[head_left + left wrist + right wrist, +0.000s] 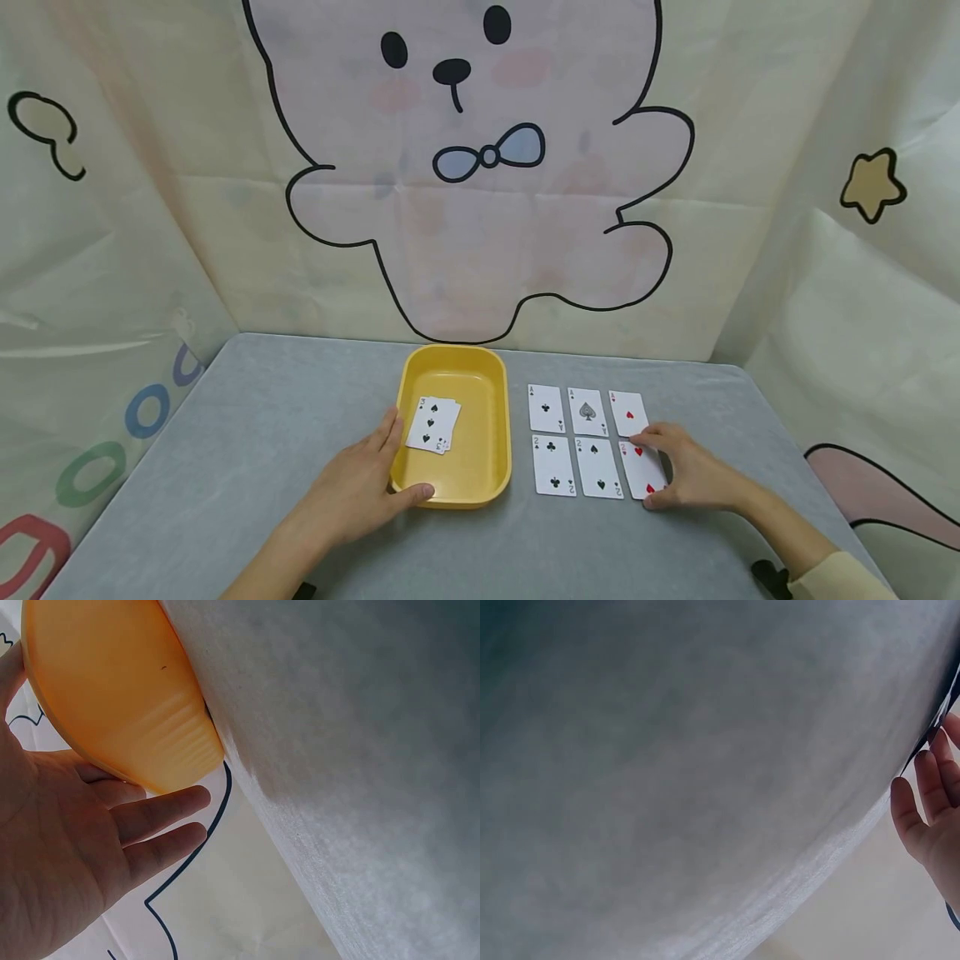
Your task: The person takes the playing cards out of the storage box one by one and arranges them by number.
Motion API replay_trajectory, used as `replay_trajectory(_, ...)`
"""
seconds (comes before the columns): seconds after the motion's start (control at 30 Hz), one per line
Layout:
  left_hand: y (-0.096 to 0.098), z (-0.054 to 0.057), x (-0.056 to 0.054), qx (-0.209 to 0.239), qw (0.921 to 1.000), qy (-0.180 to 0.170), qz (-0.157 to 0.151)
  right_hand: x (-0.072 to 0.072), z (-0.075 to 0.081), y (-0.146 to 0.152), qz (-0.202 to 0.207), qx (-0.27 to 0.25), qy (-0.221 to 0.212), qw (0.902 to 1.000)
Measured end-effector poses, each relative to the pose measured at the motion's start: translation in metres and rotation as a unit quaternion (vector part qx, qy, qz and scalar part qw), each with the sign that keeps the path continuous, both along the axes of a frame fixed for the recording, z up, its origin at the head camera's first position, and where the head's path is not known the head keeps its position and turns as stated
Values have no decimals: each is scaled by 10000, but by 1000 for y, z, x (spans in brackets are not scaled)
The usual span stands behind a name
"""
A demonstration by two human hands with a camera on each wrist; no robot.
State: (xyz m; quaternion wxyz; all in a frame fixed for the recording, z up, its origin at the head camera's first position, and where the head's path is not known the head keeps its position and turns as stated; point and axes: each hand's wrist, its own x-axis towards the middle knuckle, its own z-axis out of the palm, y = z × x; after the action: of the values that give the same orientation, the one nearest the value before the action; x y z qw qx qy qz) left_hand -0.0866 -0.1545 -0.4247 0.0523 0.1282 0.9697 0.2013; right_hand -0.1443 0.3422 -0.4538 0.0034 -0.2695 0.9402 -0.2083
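Thumb and fingertips of the right hand [686, 471] pinch the two of hearts [636, 477] by its near and far edges, flat at the right end of the front row! Any sideways drag there could skew it, and the forefinger, so close, might nudge the ace of hearts [626, 408] just beyond. Over to the left hand [360, 496]: fingers spread, touching the yellow tray [487, 458]; an uneven push could tip it and slide the three of spades [431, 425] about. Beneath that: a card unreadable. The two's right edge? Covered. The right wrist view crops its fingers.
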Motion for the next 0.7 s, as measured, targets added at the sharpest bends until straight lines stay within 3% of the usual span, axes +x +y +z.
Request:
replay_trajectory(0.43, 1, 0, 0, 12, 10000, 36, -25, 1, 1, 2, 107, 26, 268, 9996)
replay_trajectory(0.7, 0, 1, 1, 2, 10000, 32, -28, -2, 24, -1, -113, 57, -36, 9999)
